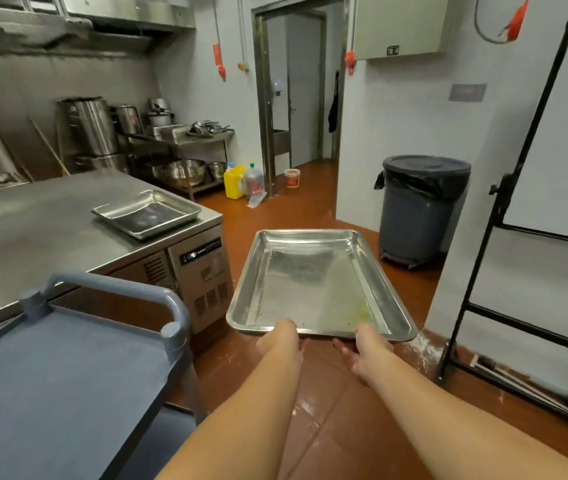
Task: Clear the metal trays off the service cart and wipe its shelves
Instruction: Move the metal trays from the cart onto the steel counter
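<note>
Since the far-left steel counter (33, 220) already bears one metal tray (147, 213) and the near-left cart shelf (67, 375) is bare, wiping is judged outstanding. A second tray (320, 282) is held mid-air, its near rim gripped by left hand (280, 337) and right hand (369, 349).

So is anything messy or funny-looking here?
Yes. The metal tray that the left hand and right hand hold has a greenish smear and specks near its close right corner, so it looks dirty. White powdery marks are scattered on the red floor under that corner.
</note>
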The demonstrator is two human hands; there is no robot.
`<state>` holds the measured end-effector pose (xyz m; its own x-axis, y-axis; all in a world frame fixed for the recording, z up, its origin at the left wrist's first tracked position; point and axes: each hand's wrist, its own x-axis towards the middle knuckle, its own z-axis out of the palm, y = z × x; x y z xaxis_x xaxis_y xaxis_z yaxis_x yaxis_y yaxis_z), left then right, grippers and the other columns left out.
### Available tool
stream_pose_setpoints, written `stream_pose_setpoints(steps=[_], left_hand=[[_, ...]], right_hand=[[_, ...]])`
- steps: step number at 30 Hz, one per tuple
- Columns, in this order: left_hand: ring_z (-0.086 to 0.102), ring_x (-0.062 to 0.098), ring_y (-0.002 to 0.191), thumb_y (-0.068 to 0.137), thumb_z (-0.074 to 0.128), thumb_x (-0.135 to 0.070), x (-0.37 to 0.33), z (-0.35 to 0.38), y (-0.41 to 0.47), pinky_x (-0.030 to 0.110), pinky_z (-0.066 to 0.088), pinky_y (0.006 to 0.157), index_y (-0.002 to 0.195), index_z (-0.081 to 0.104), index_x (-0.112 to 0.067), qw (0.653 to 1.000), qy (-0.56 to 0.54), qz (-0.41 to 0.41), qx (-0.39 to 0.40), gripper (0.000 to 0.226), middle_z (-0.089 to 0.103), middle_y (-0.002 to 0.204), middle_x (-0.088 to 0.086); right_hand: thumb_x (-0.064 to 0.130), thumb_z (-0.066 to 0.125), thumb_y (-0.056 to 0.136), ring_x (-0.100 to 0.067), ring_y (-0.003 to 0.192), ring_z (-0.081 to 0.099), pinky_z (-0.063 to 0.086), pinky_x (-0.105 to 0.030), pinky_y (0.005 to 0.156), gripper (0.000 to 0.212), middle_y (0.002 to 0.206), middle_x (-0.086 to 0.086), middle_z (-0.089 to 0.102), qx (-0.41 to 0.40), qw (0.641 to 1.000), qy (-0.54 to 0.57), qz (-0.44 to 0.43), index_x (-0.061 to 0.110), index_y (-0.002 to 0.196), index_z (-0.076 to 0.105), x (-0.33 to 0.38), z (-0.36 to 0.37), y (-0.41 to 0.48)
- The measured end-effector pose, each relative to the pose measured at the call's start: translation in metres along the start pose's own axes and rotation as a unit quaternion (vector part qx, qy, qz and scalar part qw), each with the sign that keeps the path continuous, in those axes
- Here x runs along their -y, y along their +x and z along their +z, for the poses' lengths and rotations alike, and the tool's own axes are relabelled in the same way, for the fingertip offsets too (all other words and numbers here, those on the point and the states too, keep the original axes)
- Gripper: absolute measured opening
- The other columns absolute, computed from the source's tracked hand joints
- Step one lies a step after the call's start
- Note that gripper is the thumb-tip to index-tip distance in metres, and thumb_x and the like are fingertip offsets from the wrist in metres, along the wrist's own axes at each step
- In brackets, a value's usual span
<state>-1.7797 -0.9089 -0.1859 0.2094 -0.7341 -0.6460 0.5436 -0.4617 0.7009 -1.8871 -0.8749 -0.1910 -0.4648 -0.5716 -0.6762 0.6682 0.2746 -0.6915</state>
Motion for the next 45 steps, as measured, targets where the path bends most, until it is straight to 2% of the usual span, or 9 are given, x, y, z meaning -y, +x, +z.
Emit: stream_pose_setpoints(steps=[3, 6, 9, 15, 20, 26, 30, 40, 45], left_hand=[[0.070, 0.035, 0.085, 0.078, 0.058, -0.004, -0.022, 0.031, 0.046, 0.039, 0.056, 0.062, 0.108, 0.059, 0.000, 1.000, 0.003, -0.013, -0.011, 0.030, 0.068, 0.098, 0.019], [0.069, 0.036, 0.077, 0.076, 0.055, -0.001, -0.045, 0.057, 0.085, 0.025, 0.047, 0.038, 0.106, 0.059, 0.000, 1.000, -0.016, -0.011, -0.014, 0.030, 0.069, 0.099, 0.020], [0.068, 0.037, 0.072, 0.076, 0.054, 0.001, -0.070, 0.077, 0.114, 0.018, 0.037, 0.030, 0.103, 0.058, 0.001, 0.998, -0.035, -0.023, -0.036, 0.027, 0.068, 0.098, 0.020], [0.067, 0.031, 0.064, 0.077, 0.061, -0.004, -0.111, 0.108, 0.171, 0.018, 0.038, 0.033, 0.107, 0.061, -0.001, 0.996, -0.054, -0.003, -0.066, 0.031, 0.069, 0.096, 0.017], [0.058, 0.027, 0.054, 0.076, 0.061, -0.007, -0.143, 0.137, 0.224, 0.025, 0.040, 0.040, 0.101, 0.060, -0.001, 0.992, -0.032, 0.023, -0.122, 0.026, 0.062, 0.083, 0.014], [0.055, 0.027, 0.056, 0.074, 0.061, -0.007, -0.176, 0.181, 0.279, 0.026, 0.040, 0.042, 0.082, 0.059, -0.002, 0.982, -0.031, 0.023, -0.185, 0.010, 0.065, 0.087, 0.016], [0.055, 0.029, 0.063, 0.076, 0.060, -0.006, -0.199, 0.201, 0.306, 0.029, 0.043, 0.049, 0.071, 0.051, -0.005, 0.974, -0.068, 0.043, -0.214, 0.011, 0.055, 0.074, 0.012], [0.057, 0.029, 0.058, 0.075, 0.058, -0.009, -0.273, 0.166, 0.388, 0.026, 0.043, 0.046, 0.094, 0.058, -0.001, 0.944, -0.157, 0.072, -0.281, 0.020, 0.061, 0.083, 0.015], [0.064, 0.033, 0.065, 0.078, 0.056, -0.006, -0.319, 0.142, 0.442, 0.032, 0.049, 0.056, 0.088, 0.054, -0.002, 0.933, -0.193, 0.057, -0.300, 0.012, 0.062, 0.086, 0.018]], right_hand=[[0.005, 0.045, 0.090, -0.033, 0.088, 0.070, 0.038, -0.014, 0.029, 0.014, 0.102, -0.010, 0.058, 0.006, 1.000, -0.012, -0.003, 0.010, 0.104, 0.045, 0.018, 0.045, 0.035], [0.005, 0.047, 0.090, -0.030, 0.077, 0.069, 0.039, -0.015, 0.030, 0.015, 0.103, -0.011, 0.062, 0.016, 1.000, -0.023, -0.003, 0.009, 0.104, 0.047, 0.034, 0.086, 0.067], [0.007, 0.051, 0.089, -0.027, 0.069, 0.069, 0.044, -0.018, 0.037, 0.016, 0.104, -0.010, 0.065, 0.007, 0.999, -0.045, 0.003, 0.010, 0.104, 0.049, 0.047, 0.124, 0.096], [0.007, 0.050, 0.084, -0.031, 0.078, 0.072, 0.042, -0.018, 0.034, 0.028, 0.109, -0.014, 0.067, 0.033, 0.997, -0.074, 0.014, 0.008, 0.112, 0.053, 0.064, 0.199, 0.159], [0.005, 0.046, 0.085, -0.022, 0.045, 0.066, 0.039, -0.015, 0.033, 0.036, 0.113, -0.011, 0.064, 0.088, 0.992, -0.090, 0.023, 0.010, 0.120, 0.050, 0.077, 0.263, 0.209], [0.004, 0.047, 0.085, -0.017, 0.036, 0.063, 0.038, -0.014, 0.034, 0.041, 0.117, -0.012, 0.065, 0.128, 0.981, -0.136, 0.054, 0.009, 0.126, 0.049, 0.100, 0.331, 0.272], [0.004, 0.041, 0.085, -0.017, 0.037, 0.064, 0.035, -0.014, 0.038, 0.042, 0.120, -0.010, 0.063, 0.163, 0.971, -0.162, 0.068, 0.011, 0.126, 0.048, 0.112, 0.376, 0.296], [0.009, 0.048, 0.085, -0.022, 0.053, 0.070, 0.037, -0.016, 0.032, 0.042, 0.120, -0.011, 0.062, 0.252, 0.928, -0.254, 0.103, 0.009, 0.127, 0.049, 0.076, 0.507, 0.314], [0.009, 0.044, 0.088, -0.024, 0.064, 0.070, 0.038, -0.015, 0.032, 0.043, 0.129, -0.011, 0.057, 0.256, 0.915, -0.299, 0.092, 0.011, 0.131, 0.047, 0.050, 0.581, 0.318]])
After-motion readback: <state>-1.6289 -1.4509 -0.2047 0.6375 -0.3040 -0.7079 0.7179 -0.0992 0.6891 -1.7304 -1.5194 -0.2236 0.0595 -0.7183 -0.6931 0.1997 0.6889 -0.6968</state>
